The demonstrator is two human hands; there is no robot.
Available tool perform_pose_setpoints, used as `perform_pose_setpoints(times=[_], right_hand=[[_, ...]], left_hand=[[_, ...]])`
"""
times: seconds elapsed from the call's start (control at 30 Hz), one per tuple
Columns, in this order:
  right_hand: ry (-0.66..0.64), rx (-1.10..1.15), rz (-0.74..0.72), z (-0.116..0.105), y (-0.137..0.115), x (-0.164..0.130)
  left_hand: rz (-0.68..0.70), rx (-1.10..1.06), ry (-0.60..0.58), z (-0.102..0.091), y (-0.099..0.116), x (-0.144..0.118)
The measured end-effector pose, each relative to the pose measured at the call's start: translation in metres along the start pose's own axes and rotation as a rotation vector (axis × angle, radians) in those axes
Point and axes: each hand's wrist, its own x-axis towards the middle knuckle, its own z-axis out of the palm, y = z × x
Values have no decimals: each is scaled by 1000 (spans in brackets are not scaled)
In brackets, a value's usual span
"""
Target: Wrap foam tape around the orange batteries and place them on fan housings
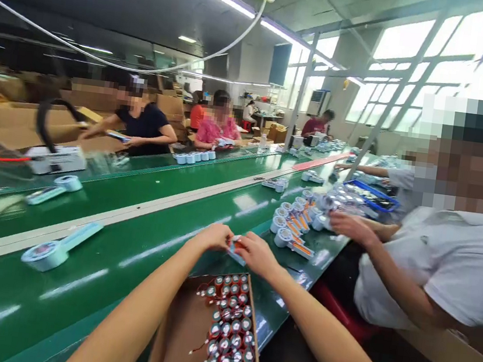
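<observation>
My left hand and my right hand meet over the near edge of the green belt. Between them is a pale blue plastic part, mostly covered by my fingers, so its full shape is hidden. The fingers of both hands are closed on it. Just below my hands stands an open cardboard box. Its right side holds several rows of small metal-topped cylinders with thin red wires and white plugs.
Light-blue round-headed, handled housings lie on the green conveyor belt. More housings with orange strips cluster at right, beside a co-worker in a white shirt. A blue tray lies beyond. Other people sit across the belt.
</observation>
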Motion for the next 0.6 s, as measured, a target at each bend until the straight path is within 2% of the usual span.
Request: perform_pose_setpoints(times=[0.1,0.2,0.27,0.37,0.43,0.5,0.53,0.6], right_hand=[[-115,-165,14,-1,-4,-2],[-183,-289,51,-1,-6,-1],[-248,-331,47,-1,-7,1],[-368,-360,31,-2,-7,11],[-440,-377,17,-3,-7,19],[-498,-389,3,-7,-7,26],[-516,-392,1,-10,-7,30],[-516,-391,14,-15,-8,39]], left_hand=[[54,-105,51,-4,-13,1],[49,-191,114,-2,-21,0],[28,-230,156,0,-17,1],[7,-256,207,-1,0,4],[4,-256,235,-2,9,-6],[11,-254,277,3,7,-40],[12,-252,311,10,1,-68],[10,-224,413,34,-20,-143]])
